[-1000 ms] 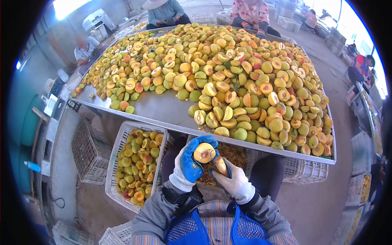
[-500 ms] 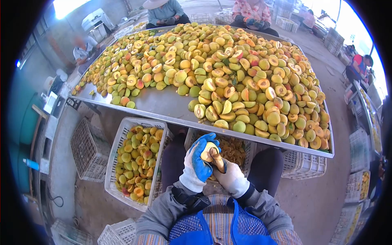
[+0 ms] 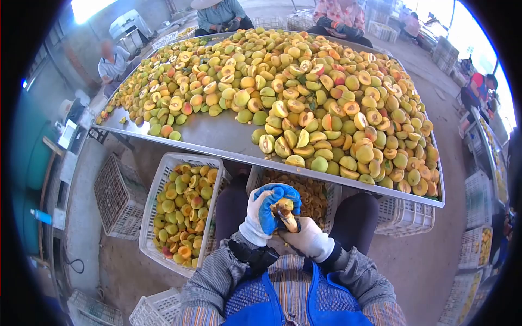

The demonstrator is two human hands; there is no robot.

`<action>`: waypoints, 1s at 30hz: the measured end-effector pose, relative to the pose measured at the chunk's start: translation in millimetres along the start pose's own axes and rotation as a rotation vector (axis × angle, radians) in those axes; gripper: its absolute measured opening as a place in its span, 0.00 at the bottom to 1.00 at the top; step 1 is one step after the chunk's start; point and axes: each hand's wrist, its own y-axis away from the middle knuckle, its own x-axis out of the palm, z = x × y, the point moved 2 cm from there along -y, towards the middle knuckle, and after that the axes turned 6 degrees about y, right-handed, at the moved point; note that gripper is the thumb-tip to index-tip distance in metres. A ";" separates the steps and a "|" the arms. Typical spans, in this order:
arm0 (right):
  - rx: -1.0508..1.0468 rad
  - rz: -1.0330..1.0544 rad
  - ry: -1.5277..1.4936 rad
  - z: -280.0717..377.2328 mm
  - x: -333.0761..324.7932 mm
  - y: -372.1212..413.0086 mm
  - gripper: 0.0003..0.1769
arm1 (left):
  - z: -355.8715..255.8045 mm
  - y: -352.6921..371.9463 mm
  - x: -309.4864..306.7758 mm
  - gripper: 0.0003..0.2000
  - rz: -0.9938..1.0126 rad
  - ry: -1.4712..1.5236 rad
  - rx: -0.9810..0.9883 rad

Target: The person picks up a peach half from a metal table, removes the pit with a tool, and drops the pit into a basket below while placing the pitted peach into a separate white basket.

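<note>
L hand is clasping peach half; R hand is gripping small tool. Prob soft, slippery: cup skin side.

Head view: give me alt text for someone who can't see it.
Over the lap, the gloved left hand grips a peach while the right hand holds a small tool against it. Ahead, a metal table is heaped with halved peaches; white crates stand below.

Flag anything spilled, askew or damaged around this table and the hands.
Nothing serious. The peaches lie heaped on the steel table; one small fruit scrap lies alone near its left edge. The left hand holds a peach, the right hand a small tool against it.
</note>
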 end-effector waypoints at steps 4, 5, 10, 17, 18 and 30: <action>0.010 -0.088 0.261 0.7 -6.5 -6.6 0.20 | -1.3 -3.4 2.4 0.19 -0.116 -0.233 -0.003; 0.029 -0.010 0.120 -0.4 -3.3 -5.8 0.20 | -2.4 -4.4 -1.0 0.19 -0.117 -0.232 -0.006; 0.072 0.029 0.285 -1.2 -10.1 -10.2 0.18 | 5.3 -8.8 -8.4 0.17 0.059 -0.196 -0.032; -0.491 0.189 -0.139 -23.5 4.3 -17.8 0.18 | 14.2 -4.3 -5.4 0.22 0.312 0.184 -0.154; -0.284 0.309 -0.470 -37.2 10.6 -21.9 0.16 | 14.0 -5.2 -9.7 0.22 0.248 0.190 -0.113; 0.245 -0.131 0.689 -87.2 -45.7 -58.2 0.30 | -114.4 -98.6 -133.8 0.32 -0.461 -2.004 0.063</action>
